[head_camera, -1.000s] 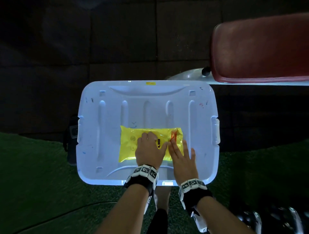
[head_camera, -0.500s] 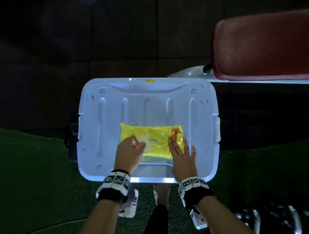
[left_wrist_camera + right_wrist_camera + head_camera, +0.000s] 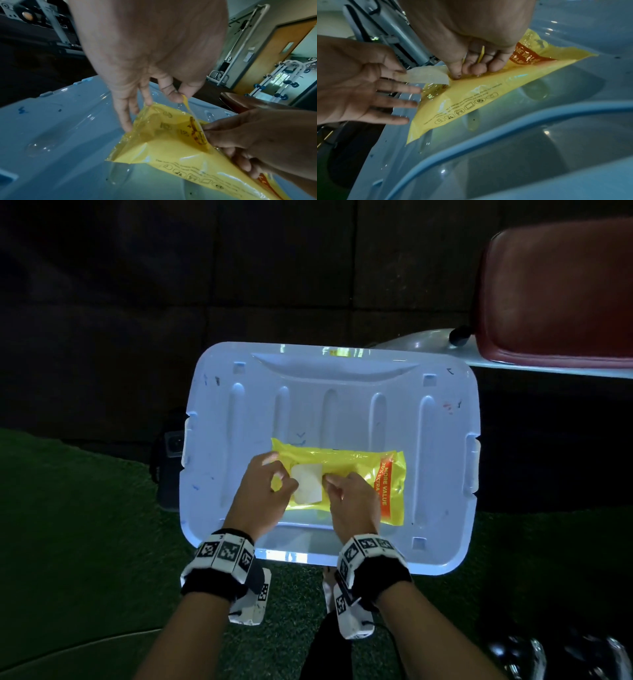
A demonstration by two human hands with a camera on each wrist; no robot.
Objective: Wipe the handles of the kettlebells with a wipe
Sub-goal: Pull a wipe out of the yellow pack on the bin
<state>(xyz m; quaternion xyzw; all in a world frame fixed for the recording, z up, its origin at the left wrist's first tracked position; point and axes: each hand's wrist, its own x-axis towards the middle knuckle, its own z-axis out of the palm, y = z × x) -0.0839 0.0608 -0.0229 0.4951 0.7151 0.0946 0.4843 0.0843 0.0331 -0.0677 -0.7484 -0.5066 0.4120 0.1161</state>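
Observation:
A yellow wipe pack (image 3: 359, 460) lies on a pale blue bin lid (image 3: 239, 422). My left hand (image 3: 284, 474) pinches the pack's peeled-back flap (image 3: 306, 482) between thumb and forefinger and holds it up, pale underside showing (image 3: 426, 75). My other left fingers stretch toward the pack's left end (image 3: 154, 135). My right hand (image 3: 465, 73) has its fingertips bunched into the opening under the flap; what they pinch inside is hidden. Dark kettlebells with shiny handles (image 3: 534, 655) show dimly at the bottom right.
A red padded bench (image 3: 555, 296) stands at the back right, close to the lid's corner. A dark box (image 3: 168, 460) sits against the bin's left side. Green turf (image 3: 68, 525) covers the near floor, dark mats lie beyond.
My left hand peeled the flap off the pack's middle and pulled it left. My right hand slid from the pack's right end to the uncovered opening.

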